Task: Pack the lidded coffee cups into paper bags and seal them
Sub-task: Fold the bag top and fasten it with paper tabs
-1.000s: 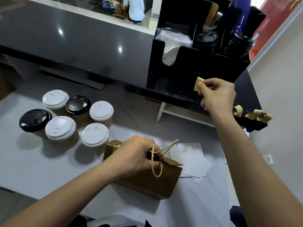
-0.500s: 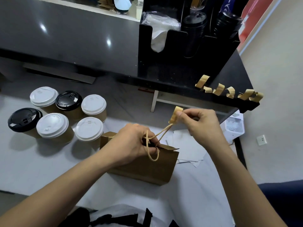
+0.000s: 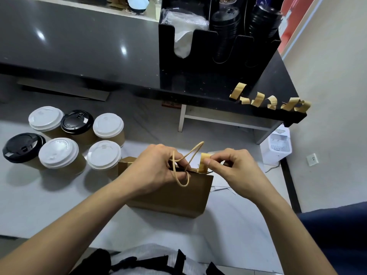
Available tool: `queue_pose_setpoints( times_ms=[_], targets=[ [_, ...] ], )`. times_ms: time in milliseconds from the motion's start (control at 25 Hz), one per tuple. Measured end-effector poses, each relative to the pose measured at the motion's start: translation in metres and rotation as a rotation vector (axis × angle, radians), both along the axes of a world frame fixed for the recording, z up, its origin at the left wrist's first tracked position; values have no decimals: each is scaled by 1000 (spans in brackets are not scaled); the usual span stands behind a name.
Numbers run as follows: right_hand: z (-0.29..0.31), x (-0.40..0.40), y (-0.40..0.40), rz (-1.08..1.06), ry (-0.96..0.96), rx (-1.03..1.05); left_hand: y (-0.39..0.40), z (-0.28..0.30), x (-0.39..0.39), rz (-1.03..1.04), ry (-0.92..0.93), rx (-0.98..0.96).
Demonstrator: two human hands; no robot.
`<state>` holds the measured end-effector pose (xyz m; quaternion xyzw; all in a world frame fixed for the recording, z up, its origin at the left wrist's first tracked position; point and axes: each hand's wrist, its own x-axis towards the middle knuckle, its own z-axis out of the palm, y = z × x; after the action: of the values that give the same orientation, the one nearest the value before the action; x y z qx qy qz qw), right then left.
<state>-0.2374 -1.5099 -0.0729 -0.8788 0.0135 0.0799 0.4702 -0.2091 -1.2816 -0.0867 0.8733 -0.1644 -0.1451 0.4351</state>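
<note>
A brown paper bag [image 3: 174,197] stands upright on the white table [image 3: 39,205], its top edge folded together. The left hand [image 3: 156,171] grips that top and the looped string handles [image 3: 184,165]. The right hand [image 3: 234,167] pinches a tan tape strip [image 3: 203,162] against the bag's rim. Six lidded cups [image 3: 59,153] cluster to the left. Farther back, more tape strips [image 3: 272,101] hang off the black counter [image 3: 278,76].

Brown paper bag [image 3: 174,197] upright on the white tabletop [image 3: 39,205], six lidded cups at its nine to ten o'clock.
Its top is pressed closed, twine handles [image 3: 186,161] looping up; a tan tape strip [image 3: 203,162] stands at the rim. Four cups wear white lids [image 3: 58,152], two black lids [image 3: 21,146].
</note>
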Motion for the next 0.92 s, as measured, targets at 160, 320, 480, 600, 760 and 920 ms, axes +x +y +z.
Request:
queue_pose_setpoints(
  times_ms=[160,320,480,600,760,920],
  targets=[
    [-2,-5,-1,41,23,-15,0,1,-1,2,-6,11],
    [-2,-10,-4,75,17,-112,-1,3,-1,-1,-27,22],
    [5,-19,-9,194,32,-218,-1,3,-2,-2,-28,33],
    [8,-21,-16,281,89,-286,-1,3,-3,14,-19,30],
    [8,-11,-21,298,177,-169,-2,5,-4,5,-27,30],
    [3,5,-17,145,247,-10,-1,6,-5,7,-34,38]
  ],
)
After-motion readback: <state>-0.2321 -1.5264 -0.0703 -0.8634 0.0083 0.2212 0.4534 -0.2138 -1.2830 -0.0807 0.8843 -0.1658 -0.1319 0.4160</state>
